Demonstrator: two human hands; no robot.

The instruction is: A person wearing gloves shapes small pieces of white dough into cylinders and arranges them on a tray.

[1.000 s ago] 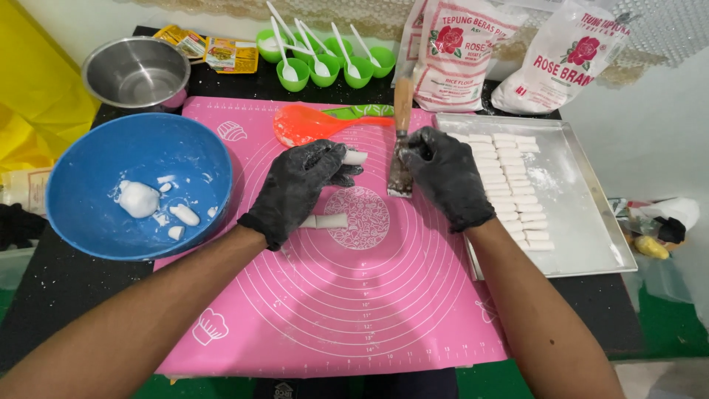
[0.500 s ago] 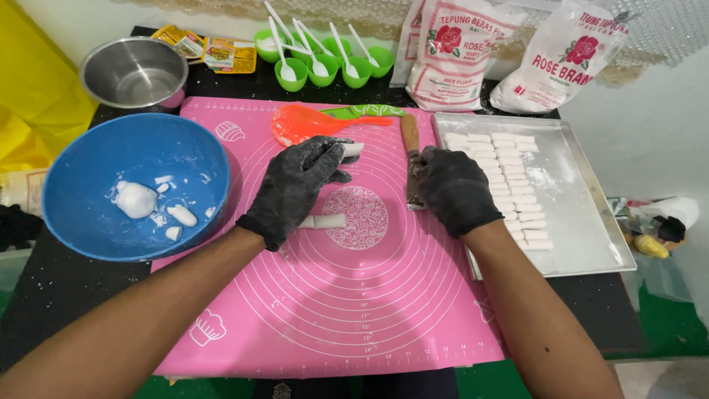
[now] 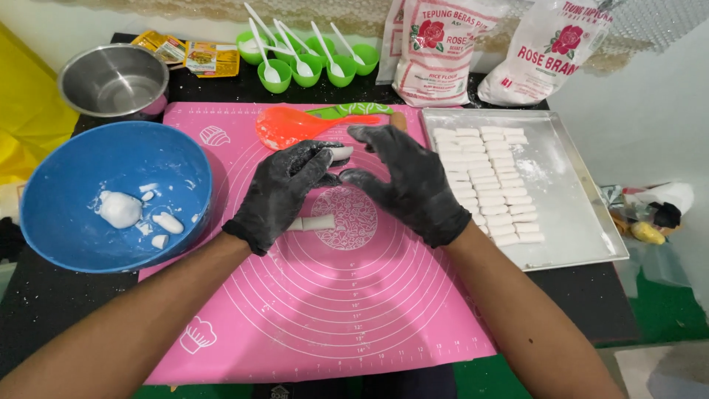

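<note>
Now, blue bowl: soft white lumps, nine o'clock.
Metal tray: floury cut sticks, three o'clock.
My left hand: pinching dough piece.
My right hand: open, curved.

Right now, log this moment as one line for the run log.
left hand: gloved, touching dough piece | right hand: gloved, beside it | second dough strip: on pink mat

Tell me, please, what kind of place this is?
Probably a home kitchen worktable set up for making dough sweets: a pink silicone baking mat, two flour bags, and a metal tray of cut white dough pieces.
</note>
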